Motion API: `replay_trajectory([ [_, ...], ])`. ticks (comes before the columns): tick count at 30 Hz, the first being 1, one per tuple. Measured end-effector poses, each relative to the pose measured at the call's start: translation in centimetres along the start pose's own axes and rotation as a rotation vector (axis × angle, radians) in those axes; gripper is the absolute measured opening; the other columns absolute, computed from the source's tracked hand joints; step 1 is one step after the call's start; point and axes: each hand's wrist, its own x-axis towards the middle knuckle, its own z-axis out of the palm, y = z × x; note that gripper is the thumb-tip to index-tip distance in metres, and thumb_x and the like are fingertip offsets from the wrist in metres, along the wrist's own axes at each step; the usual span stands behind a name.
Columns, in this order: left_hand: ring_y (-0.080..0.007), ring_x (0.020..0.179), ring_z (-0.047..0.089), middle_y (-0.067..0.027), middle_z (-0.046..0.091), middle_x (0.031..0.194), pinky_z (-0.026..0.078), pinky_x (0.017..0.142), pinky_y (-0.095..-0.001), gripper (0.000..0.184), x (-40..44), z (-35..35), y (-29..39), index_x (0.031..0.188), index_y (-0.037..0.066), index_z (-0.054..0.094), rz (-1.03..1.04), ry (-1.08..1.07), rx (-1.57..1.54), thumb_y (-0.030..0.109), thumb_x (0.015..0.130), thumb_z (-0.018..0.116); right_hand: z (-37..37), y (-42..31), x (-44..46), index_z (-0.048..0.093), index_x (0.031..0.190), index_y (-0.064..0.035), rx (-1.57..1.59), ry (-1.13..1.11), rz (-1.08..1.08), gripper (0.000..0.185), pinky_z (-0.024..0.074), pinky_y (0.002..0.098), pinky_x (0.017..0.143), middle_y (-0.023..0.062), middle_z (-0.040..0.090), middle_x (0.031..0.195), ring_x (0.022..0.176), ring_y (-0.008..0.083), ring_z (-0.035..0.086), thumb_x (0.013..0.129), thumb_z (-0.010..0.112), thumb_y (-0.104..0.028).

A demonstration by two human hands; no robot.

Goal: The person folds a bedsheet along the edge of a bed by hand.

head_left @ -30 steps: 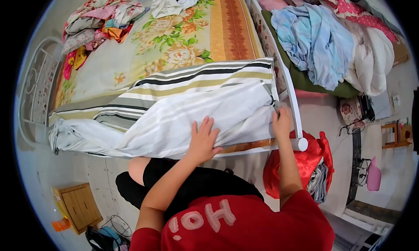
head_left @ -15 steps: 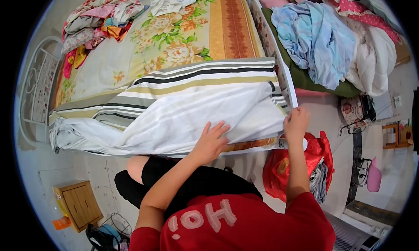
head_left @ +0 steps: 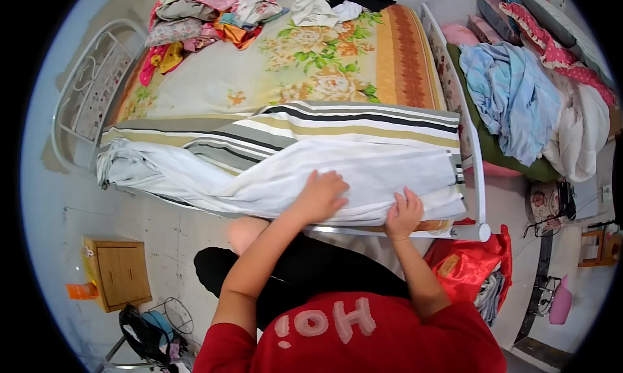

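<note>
Cloth likely flattens best under even pressure, the left hand and, at its three o'clock, right hand both open.

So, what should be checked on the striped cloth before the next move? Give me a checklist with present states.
1. Left hand rests on the white side of the grey, black and olive striped cloth: ok.
2. Right hand touches the cloth near its right end: ok.
3. White side lies smooth: not ok, creased across the middle.
4. Left end spread flat: not ok, bunched up.
5. Cloth apart from the multicoloured fabric pile on the flowered bedsheet: ok.
6. Hidden layers underneath unwrinkled: cannot tell.
</note>
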Motion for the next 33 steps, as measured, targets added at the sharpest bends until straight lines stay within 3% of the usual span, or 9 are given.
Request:
replay_trajectory([
  [8,-0.0307,0.113,0.049,-0.0087,0.057,0.111,0.031,0.098,-0.055,0.026,-5.4,-3.7,-10.1,0.103,0.01,0.062,-0.191,0.261,0.055,0.023,0.08,0.063,-0.3,-0.4,-0.2,0.063,0.102,-0.0096,-0.002,0.081,-0.067,0.034,0.0379,0.0472,0.092,0.0119,0.057,0.118,0.107,0.0346,0.05,0.07,0.052,-0.015],
  [11,-0.0313,0.115,0.048,-0.0081,0.057,0.114,0.031,0.098,-0.0529,0.027,-6.8,-4.1,-10.7,0.104,0.01,0.062,-0.235,0.213,0.006,0.023,0.08,0.063,0.1,-0.3,-0.4,0.063,0.101,-0.0089,0.003,0.082,-0.058,0.034,0.0381,0.0468,0.092,0.0119,0.058,0.117,0.107,0.0352,0.051,0.069,0.052,-0.015],
  [15,-0.0319,0.117,0.047,-0.0099,0.055,0.119,0.032,0.099,-0.0506,0.025,-7.4,-3.5,-12.0,0.102,0.01,0.062,-0.15,0.166,-0.029,0.023,0.08,0.063,0.1,-0.2,-0.6,0.063,0.101,-0.0073,0.013,0.137,-0.064,0.035,0.039,0.045,0.092,0.0119,0.058,0.115,0.108,0.0342,0.051,0.068,0.051,-0.011],
  [17,-0.0366,0.115,0.05,-0.0197,0.057,0.117,0.039,0.098,-0.0409,0.025,-7.9,-3.2,-11.8,0.101,0.007,0.064,-0.078,0.224,0.037,0.021,0.079,0.064,0.2,0.1,-0.7,0.063,0.101,-0.0074,0.003,0.15,-0.055,0.036,0.0392,0.0455,0.092,0.0116,0.058,0.115,0.108,0.0339,0.051,0.068,0.052,-0.013],
  [23,-0.0358,0.116,0.049,-0.0205,0.056,0.12,0.038,0.099,-0.0411,0.026,-10.8,-3.4,-12.8,0.103,0.006,0.063,0.024,0.242,-0.051,0.014,0.079,0.065,0.5,-0.4,-1.0,0.063,0.101,-0.0063,0.011,0.176,-0.034,0.035,0.0389,0.0447,0.094,0.0114,0.059,0.113,0.108,0.0327,0.052,0.068,0.052,-0.011],
  [28,-0.0366,0.115,0.049,-0.0198,0.054,0.122,0.038,0.099,-0.0402,0.029,-18.1,-5.5,-15.5,0.107,0.005,0.061,-0.056,0.258,0.064,0.014,0.079,0.065,2.0,-0.3,-0.3,0.063,0.094,-0.0052,0.009,0.167,0.042,0.025,0.0392,0.0446,0.094,0.0121,0.061,0.109,0.109,0.0312,0.052,0.073,0.053,-0.013],
  [30,-0.037,0.114,0.049,-0.0205,0.054,0.121,0.038,0.098,-0.0413,0.029,-21.4,-7.2,-17.5,0.105,0.005,0.061,-0.096,0.247,0.106,0.015,0.079,0.066,1.4,-2.9,1.5,0.065,0.092,-0.0057,-0.138,-0.088,0.373,0.021,0.0415,0.0445,0.091,0.0136,0.063,0.105,0.106,0.0317,0.055,0.075,0.054,-0.014],
  [31,-0.0375,0.114,0.049,-0.0211,0.055,0.119,0.039,0.098,-0.0424,0.029,-22.6,-8.2,-18.5,0.104,0.005,0.061,-0.119,0.223,0.139,0.017,0.078,0.067,1.1,-4.8,2.7,0.065,0.092,-0.0057,-0.128,-0.083,0.357,0.021,0.0415,0.0445,0.091,0.0136,0.063,0.105,0.106,0.0317,0.055,0.075,0.054,-0.014],
  [33,-0.0374,0.112,0.05,-0.021,0.054,0.119,0.04,0.095,-0.043,0.03,-24.6,-10.6,-19.9,0.106,0.005,0.06,-0.143,0.213,0.223,0.017,0.078,0.066,-0.6,-11.6,5.0,0.067,0.092,-0.0063,-0.035,-0.444,0.585,0.021,0.0448,0.0439,0.086,0.0157,0.064,0.098,0.1,0.033,0.058,0.076,0.056,-0.014],
])
